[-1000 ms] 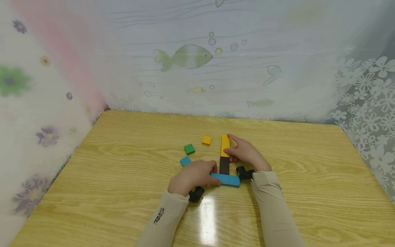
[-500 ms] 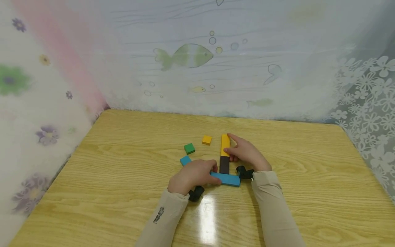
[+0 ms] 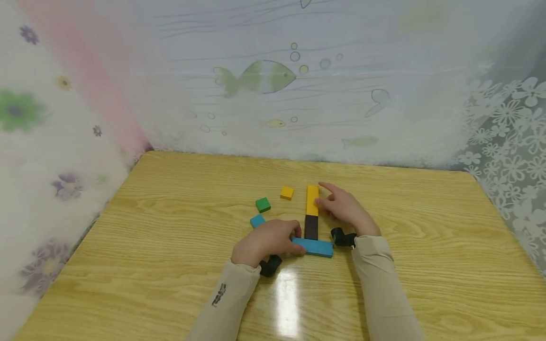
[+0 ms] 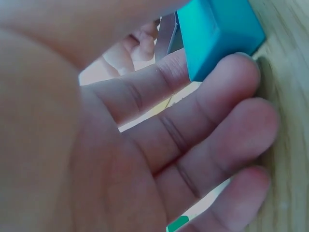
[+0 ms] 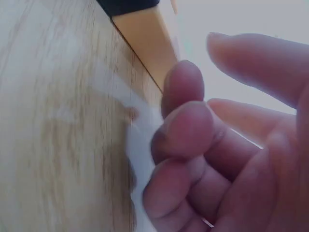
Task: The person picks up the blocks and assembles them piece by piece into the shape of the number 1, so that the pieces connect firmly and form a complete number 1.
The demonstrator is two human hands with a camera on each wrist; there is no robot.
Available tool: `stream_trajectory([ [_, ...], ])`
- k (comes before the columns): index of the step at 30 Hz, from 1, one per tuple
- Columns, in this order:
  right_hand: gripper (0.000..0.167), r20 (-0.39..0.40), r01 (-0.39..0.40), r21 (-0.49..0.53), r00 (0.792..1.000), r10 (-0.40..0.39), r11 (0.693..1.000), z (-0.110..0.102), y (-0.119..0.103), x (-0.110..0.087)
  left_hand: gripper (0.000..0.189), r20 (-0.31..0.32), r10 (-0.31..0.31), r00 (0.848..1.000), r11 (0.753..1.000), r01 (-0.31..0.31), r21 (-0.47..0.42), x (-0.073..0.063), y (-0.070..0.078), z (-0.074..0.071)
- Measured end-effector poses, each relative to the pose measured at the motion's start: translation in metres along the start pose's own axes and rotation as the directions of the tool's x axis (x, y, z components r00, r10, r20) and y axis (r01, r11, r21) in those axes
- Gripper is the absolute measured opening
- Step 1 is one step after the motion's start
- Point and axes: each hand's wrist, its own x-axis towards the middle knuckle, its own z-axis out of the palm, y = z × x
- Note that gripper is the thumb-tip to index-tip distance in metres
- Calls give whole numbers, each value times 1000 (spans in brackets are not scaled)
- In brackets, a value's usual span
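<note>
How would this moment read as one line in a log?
left hand: pinches long blue block | right hand: beside long yellow block | dark block: between those blocks | small green block: on table

The long yellow block (image 3: pixel 313 196) lies in line beyond the dark block (image 3: pixel 311 227), with the right hand (image 3: pixel 346 207) to the dark block's far right. Crosswise at the dark block's near end is the long blue block (image 3: pixel 320 248), pinched by the left hand (image 3: pixel 269 239). Left of the dark block lie a partly hidden blue piece (image 3: pixel 257 220), the green block (image 3: pixel 263 204) and the small yellow block (image 3: pixel 287 192).
</note>
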Motion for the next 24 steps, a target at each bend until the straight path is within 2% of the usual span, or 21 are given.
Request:
stream_trajectory([
  [6,51,-101,57,-42,993,-61,997,1,-5,3,31,7,16,1000,999,-16,-45,0,-6,-3],
  [15,44,-159,151,-136,972,-172,979,0,-21,4,31,17,31,999,998,-30,-57,2,-6,-3],
  [20,42,-129,218,-179,961,-243,959,5,-33,6,33,22,5,1000,998,-4,-58,4,-6,0],
  [24,41,-90,235,-258,960,-266,937,10,-43,12,34,18,2,1000,999,-1,-44,3,-5,2],
])
